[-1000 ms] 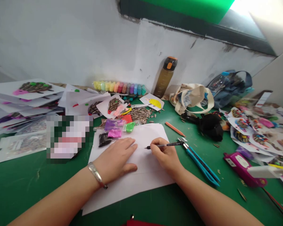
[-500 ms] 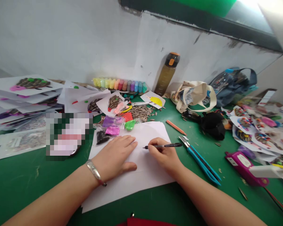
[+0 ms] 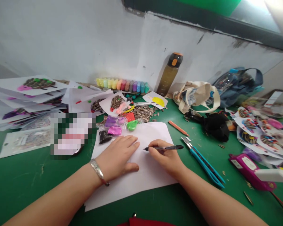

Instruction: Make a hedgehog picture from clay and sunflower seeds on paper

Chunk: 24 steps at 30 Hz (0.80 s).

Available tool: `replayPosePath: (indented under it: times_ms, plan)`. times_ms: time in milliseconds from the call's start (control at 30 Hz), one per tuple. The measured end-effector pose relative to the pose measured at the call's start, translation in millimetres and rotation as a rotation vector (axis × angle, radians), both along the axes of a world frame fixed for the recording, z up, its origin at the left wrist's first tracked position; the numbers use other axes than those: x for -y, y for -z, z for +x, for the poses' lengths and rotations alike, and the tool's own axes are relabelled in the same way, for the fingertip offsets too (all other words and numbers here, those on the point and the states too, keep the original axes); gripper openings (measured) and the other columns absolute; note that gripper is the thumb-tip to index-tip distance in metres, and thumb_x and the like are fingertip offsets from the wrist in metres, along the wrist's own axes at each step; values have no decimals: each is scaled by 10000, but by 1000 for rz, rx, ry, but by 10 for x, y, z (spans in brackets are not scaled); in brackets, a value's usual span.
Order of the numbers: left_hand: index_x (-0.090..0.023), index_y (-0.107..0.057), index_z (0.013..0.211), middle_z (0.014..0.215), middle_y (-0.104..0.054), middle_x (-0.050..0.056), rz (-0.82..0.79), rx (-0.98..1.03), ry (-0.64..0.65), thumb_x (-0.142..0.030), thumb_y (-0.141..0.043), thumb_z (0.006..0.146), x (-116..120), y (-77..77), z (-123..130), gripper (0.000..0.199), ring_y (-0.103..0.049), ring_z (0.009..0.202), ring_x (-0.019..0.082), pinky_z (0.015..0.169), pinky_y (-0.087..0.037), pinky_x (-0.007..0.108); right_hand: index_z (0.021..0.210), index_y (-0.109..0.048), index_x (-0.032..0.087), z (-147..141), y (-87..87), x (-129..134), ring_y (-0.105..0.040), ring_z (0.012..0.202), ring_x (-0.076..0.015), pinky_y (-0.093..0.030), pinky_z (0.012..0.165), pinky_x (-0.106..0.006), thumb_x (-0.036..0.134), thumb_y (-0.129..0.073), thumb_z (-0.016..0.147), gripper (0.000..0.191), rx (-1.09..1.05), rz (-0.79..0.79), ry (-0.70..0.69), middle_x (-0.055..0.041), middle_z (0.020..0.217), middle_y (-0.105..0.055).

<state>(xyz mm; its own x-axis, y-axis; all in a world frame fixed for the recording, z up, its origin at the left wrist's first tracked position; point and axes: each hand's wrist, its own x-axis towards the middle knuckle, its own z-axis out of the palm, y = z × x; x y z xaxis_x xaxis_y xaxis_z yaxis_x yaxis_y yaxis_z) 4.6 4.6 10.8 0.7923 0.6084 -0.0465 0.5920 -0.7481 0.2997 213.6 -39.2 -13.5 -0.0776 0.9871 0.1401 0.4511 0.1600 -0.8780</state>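
White paper [image 3: 122, 188] lies on the green table in front of me. My left hand [image 3: 119, 157] rests flat on it, fingers stretched out and thumb apart. A black pen [image 3: 165, 147] is pinched in my right hand [image 3: 166, 158], its tip pointing left and close to the sheet. I cannot tell whether the tip touches; no clear mark shows on the paper. Past my left fingers, packets of black clay [image 3: 105, 137], pink clay [image 3: 114, 130] and green clay [image 3: 132, 125] lie at the paper's far edge. A blue utility knife [image 3: 204, 163] lies right of my right hand.
Sunflower seeds [image 3: 143, 113] are heaped behind the paper. A water bottle [image 3: 168, 75] stands against the wall. At left is a stack of seed-decorated sheets [image 3: 11, 83]. An orange stick [image 3: 178, 128], a cloth bag [image 3: 200, 94] and a purple device [image 3: 250, 172] are on the right.
The whole view has shifted slightly, so things appear a little farther right. Both hands keep nearly the same pose on the paper, and the pen is still held.
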Motion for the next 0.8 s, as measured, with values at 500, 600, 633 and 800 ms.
replayPosePath:
  times_ms: [500, 600, 633, 800]
  plan:
    - [-165, -508, 1279, 1383, -466, 167, -69, 13, -14, -455, -661, 752, -3, 13, 4, 621, -401, 1281, 352, 1060, -305, 530, 752, -641, 186, -7, -13, -9, -564, 675, -145, -427, 605, -256, 236, -559, 810, 112, -41, -31, 5, -18, 729, -644]
    - [-164, -511, 1275, 1380, -469, 166, -69, 12, -14, -448, -663, 748, -1, 11, -1, 617, -399, 1283, 352, 1060, -309, 522, 752, -641, 188, -11, -18, -9, -558, 662, -142, -425, 594, -254, 237, -556, 809, 113, -49, -31, 15, -17, 726, -642]
    - [-165, -511, 1275, 1377, -470, 165, -66, 7, -14, -446, -665, 747, -1, 10, -2, 618, -399, 1282, 349, 1060, -310, 514, 751, -640, 188, -12, -17, -9, -553, 652, -139, -423, 588, -253, 237, -556, 808, 113, -50, -32, 16, -14, 720, -639]
    - [-174, -517, 1263, 1364, -480, 159, -52, 23, -10, -461, -662, 748, -2, 14, -5, 607, -411, 1270, 342, 1049, -320, 503, 746, -638, 190, -14, -5, -9, -549, 641, -135, -423, 582, -252, 241, -556, 809, 115, -46, -32, 12, -10, 708, -633]
